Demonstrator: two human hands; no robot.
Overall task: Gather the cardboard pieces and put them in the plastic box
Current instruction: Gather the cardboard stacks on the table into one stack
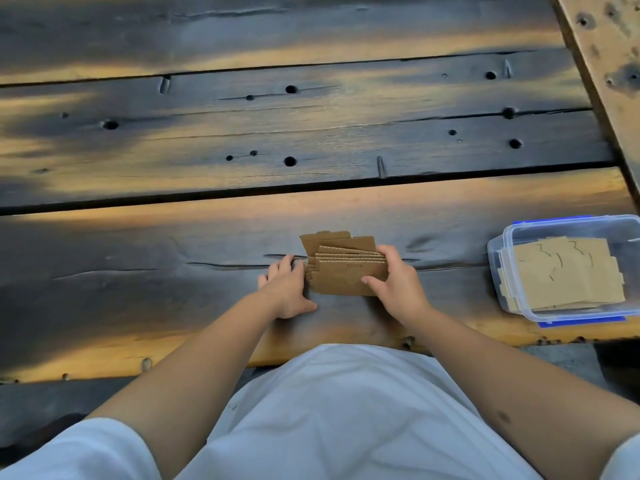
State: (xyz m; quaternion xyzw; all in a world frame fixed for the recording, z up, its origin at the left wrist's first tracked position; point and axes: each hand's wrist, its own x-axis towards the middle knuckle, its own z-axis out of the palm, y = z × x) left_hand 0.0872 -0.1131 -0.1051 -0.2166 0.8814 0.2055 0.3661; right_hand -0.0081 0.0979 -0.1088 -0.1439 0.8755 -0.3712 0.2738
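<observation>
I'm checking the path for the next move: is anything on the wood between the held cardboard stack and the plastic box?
Nothing visible. The cardboard stack sits between both hands; only bare plank lies between it and the open plastic box, lid off, already holding pieces.

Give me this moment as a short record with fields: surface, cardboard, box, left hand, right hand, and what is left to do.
surface: dark weathered wooden plank table
cardboard: stack of brown corrugated cardboard pieces, fanned unevenly, on the table between the hands
box: clear plastic box with blue clips, lid off, at the table's right edge, already holding flat cardboard pieces
left hand: left hand pressed against the stack's left edge
right hand: right hand gripping the stack's right end
left to do: stack not yet in the box
</observation>
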